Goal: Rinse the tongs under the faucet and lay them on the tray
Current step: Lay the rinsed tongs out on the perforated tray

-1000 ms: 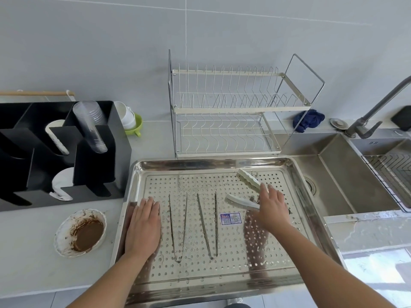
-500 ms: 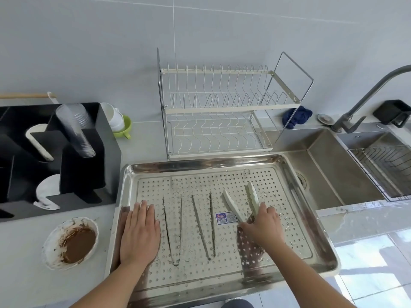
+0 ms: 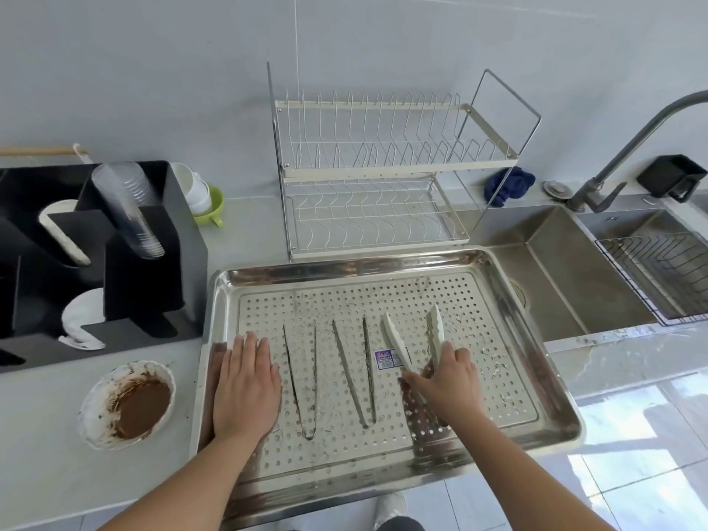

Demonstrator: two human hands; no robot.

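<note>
Now the right hand (image 3: 446, 381) has swung the white tongs (image 3: 415, 341) around to point away, parallel to the metal pairs, seemingly resting on the tray (image 3: 551, 381) though still pinched. The left hand (image 3: 245, 389) stays flat, fingers together; only letting go remains.

Single view, head camera, wide angle. Looks forward and down from above counter (image 3: 46, 446), faces wall (image 3: 153, 70). Tray (image 3: 551, 412) close, in centre; both forearms enter from bottom edge. Sink (image 3: 555, 285) at right edge, black organizer (image 3: 180, 262) at left. No second view, nothing shared.
</note>
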